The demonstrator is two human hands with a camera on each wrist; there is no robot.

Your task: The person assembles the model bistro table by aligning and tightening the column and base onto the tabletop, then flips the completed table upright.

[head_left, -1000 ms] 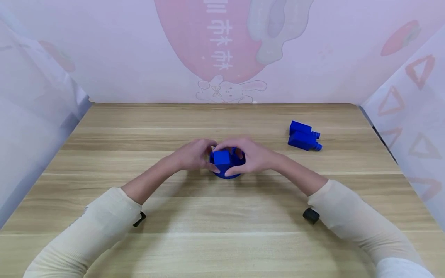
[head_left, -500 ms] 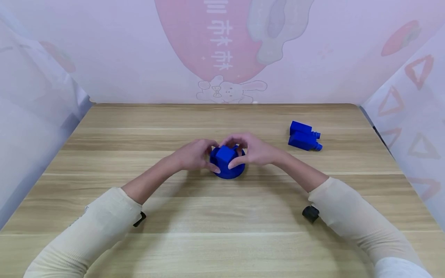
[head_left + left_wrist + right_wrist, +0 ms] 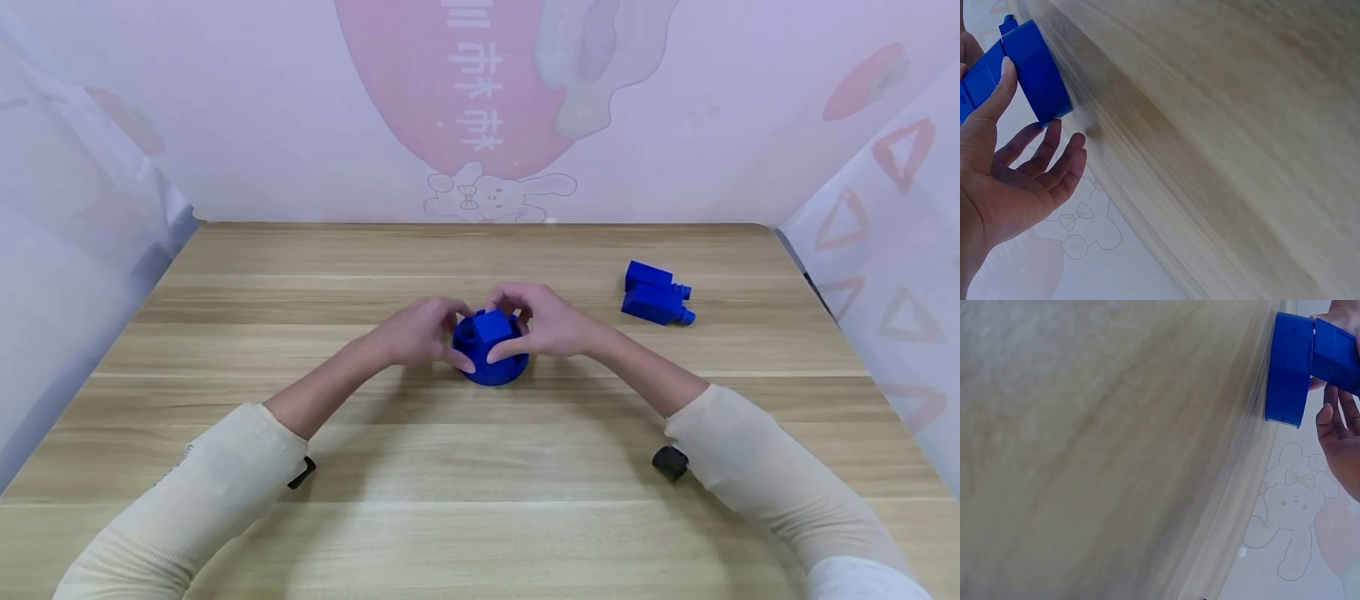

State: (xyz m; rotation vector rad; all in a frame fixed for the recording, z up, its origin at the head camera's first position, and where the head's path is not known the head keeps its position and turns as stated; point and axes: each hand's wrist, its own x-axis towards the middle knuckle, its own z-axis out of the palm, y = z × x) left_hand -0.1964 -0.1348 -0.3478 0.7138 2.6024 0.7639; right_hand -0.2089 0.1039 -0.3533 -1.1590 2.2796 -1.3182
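A round blue base [image 3: 492, 376] sits on the wooden table between both hands. Rising from it is a rectangular blue block [image 3: 492, 326], also seen in the right wrist view [image 3: 1336, 355]. My left hand [image 3: 420, 333] holds the base from the left, thumb on the near side and fingers at the far side. My right hand [image 3: 553, 322] pinches the block between thumb and fingers from the right. A dark round socket [image 3: 466, 332] shows in the base's top, left of the block. The joint between block and base is hidden.
Two similar blue blocks [image 3: 648, 303] with threaded round ends lie side by side at the back right of the table. A printed white panel [image 3: 300, 125] stands behind the table's back edge, with more panels at left and right.
My right hand and the block have shifted slightly right and away over the base, and the block has turned. The base's left socket has come into view. My left hand stays in place.
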